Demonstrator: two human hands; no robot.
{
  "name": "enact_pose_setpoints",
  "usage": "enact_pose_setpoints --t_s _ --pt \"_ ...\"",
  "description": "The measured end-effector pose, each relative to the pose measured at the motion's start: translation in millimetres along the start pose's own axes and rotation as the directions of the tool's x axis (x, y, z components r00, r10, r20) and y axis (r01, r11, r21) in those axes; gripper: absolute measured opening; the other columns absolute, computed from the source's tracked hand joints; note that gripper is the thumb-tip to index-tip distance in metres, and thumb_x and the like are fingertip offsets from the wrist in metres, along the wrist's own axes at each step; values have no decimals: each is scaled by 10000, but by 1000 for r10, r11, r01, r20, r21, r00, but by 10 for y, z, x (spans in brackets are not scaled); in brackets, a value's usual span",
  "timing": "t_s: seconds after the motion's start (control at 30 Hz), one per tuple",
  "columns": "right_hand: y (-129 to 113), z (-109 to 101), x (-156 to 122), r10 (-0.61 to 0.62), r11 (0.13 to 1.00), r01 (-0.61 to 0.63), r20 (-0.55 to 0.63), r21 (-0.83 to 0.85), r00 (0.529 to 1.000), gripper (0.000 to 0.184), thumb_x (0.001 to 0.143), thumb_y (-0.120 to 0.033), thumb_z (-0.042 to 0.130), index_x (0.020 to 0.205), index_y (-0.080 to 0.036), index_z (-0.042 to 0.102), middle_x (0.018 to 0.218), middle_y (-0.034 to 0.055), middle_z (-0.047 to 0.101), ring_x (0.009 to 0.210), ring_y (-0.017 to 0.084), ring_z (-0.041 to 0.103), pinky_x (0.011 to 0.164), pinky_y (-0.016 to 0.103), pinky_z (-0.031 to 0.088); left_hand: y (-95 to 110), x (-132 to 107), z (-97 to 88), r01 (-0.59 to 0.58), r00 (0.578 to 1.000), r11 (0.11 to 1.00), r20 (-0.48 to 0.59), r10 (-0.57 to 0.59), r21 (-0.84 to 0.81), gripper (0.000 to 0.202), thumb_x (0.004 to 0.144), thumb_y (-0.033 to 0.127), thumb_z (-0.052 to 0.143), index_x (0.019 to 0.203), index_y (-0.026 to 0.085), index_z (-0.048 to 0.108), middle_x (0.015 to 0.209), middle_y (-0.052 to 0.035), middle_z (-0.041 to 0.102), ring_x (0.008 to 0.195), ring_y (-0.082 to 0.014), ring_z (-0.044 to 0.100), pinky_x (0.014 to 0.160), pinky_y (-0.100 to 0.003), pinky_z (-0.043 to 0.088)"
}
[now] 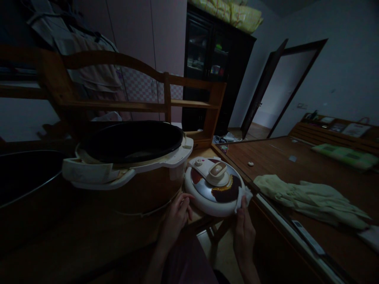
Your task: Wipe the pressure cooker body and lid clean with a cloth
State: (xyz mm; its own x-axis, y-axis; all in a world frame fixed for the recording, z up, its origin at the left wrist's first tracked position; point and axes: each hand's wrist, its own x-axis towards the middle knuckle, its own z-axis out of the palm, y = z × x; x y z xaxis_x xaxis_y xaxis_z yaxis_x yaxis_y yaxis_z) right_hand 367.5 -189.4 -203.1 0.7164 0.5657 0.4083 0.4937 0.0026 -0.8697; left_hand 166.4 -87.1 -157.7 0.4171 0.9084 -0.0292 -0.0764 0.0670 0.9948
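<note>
A round pressure cooker lid [197, 191], with a white rim, a shiny top with brown patches and a beige handle, lies at the desk's edge. My right hand [245, 228] pinches a crumpled white tissue [243, 198] against the lid's right rim. By the lid's lower left edge is my left hand [179, 211], its fingers loosely bent, the index finger stretched towards the rim and nothing held. Whether that fingertip touches the rim, I cannot tell. Left of the lid stands the cooker body [156, 185], uncovered, with a white collar and a dark inside.
A dark pot [32, 179] stands at the far left. Behind the cooker rises a wooden rack [194, 103]. To the right, a brown bed surface [278, 156] bears a pale green cloth [304, 197], a remote control [308, 236] near its edge and a green pillow [346, 156].
</note>
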Motion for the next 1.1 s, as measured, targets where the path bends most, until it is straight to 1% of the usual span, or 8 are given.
enact_pose_setpoints --t_s 0.2,0.4,0.5,0.57,0.67,0.87,1.0,1.1 --pt "-18 146 -275 -13 999 11 46 38 999 612 1051 -459 372 1614 -273 218 1679 33 219 1553 251 190 1254 523 166 41 5 -9 21 1000 1000 15 -21 0 433 924 545 459 1079 157 575 491 68 524 354 -69 288 387 -191 155" --pt "59 270 -556 -6 999 2 126 34 992 678 1042 -436 412 1631 -287 111 1702 17 90 1569 273 73 1250 561 178 78 -9 3 24 999 999 -22 -24 28 447 889 585 508 1021 172 614 494 56 511 412 -98 413 419 -191 220" --pt "75 238 -466 -30 1000 28 127 12 991 655 1049 -447 381 1629 -288 122 1703 17 77 1571 272 59 1253 579 127 90 -6 1 16 1000 1000 -18 -15 27 451 872 593 533 998 170 630 500 58 505 429 -104 444 436 -194 265" --pt "61 186 -331 -50 999 50 105 0 993 617 1054 -458 353 1622 -286 180 1699 19 113 1569 269 84 1255 572 118 101 -7 -4 0 1000 999 -8 0 38 449 869 593 538 975 168 640 495 62 494 418 -98 427 438 -198 273" --pt "17 115 -108 -77 997 77 67 0 995 587 1054 -476 343 1599 -266 279 1687 26 183 1565 258 120 1260 540 128 113 -17 -12 -7 1000 999 8 7 49 442 870 589 544 952 168 646 472 71 469 406 -91 388 436 -198 264" --pt "-79 96 165 -125 990 127 26 -66 992 561 1058 -455 344 1570 -226 356 1669 59 240 1554 254 182 1256 525 171 104 -34 -6 -2 1000 999 15 1 39 457 890 603 515 957 168 640 478 71 460 409 -92 379 429 -199 226" --pt "-149 152 161 -272 944 277 53 -180 961 507 1070 -363 326 1545 -206 410 1649 80 299 1552 261 195 1244 553 214 91 -32 1 -6 1000 999 16 5 34 467 898 611 507 961 167 634 470 74 448 413 -96 387 435 -203 237" --pt "-185 208 64 -413 871 427 106 -243 904 486 1065 -257 334 1543 -214 408 1622 93 362 1532 258 261 1235 584 228 67 -25 -8 -13 999 999 30 12 37 457 921 594 485 978 164 628 471 71 458 416 -95 379 440 -203 239"
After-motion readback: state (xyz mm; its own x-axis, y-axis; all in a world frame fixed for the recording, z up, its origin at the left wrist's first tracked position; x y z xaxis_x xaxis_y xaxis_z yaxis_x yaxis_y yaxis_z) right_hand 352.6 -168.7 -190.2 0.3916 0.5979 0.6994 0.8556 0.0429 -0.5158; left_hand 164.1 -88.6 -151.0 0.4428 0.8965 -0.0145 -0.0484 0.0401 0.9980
